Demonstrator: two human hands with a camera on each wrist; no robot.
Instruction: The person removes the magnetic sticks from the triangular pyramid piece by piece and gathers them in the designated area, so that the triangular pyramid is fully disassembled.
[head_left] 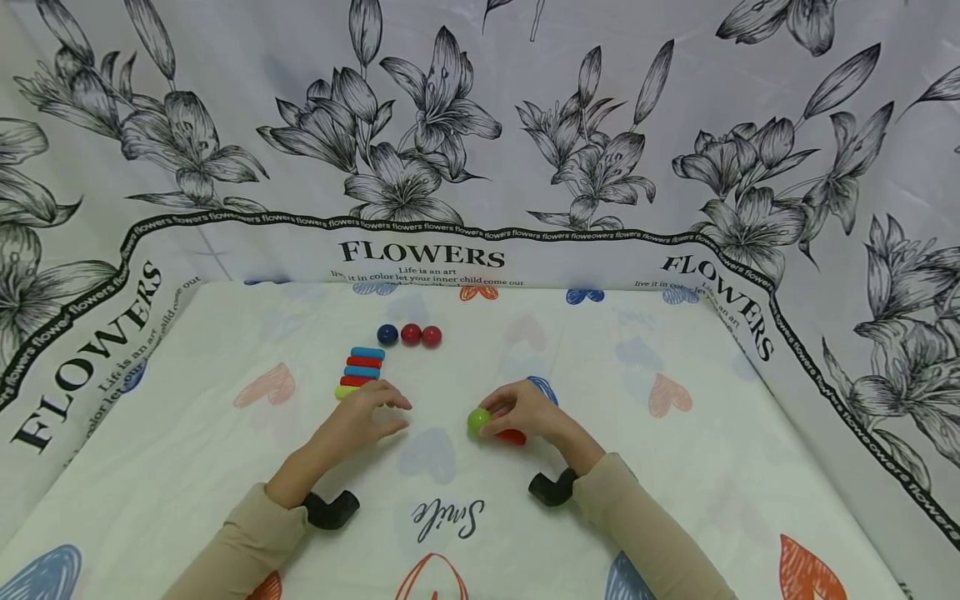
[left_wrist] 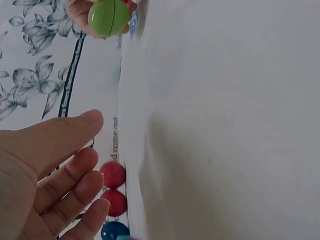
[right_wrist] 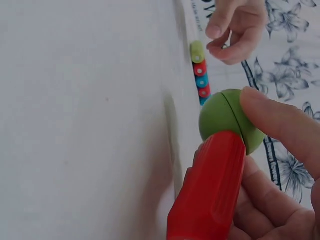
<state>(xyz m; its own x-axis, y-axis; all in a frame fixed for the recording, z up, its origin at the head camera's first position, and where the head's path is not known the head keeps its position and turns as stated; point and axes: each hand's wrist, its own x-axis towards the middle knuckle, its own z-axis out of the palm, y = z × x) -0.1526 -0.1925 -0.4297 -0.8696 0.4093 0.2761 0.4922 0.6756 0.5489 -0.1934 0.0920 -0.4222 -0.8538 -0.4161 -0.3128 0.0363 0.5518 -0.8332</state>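
The right hand (head_left: 528, 412) grasps a green ball (head_left: 478, 422) and a red stick (right_wrist: 210, 192) together: the thumb presses on the ball's side, the other fingers curl under the stick, whose tip touches the ball. The left hand (head_left: 365, 417) holds nothing, its fingers loosely bent just above the table (head_left: 675, 467). A row of coloured sticks (head_left: 360, 372) lies just beyond its fingertips; three balls (head_left: 409, 335) sit further off.
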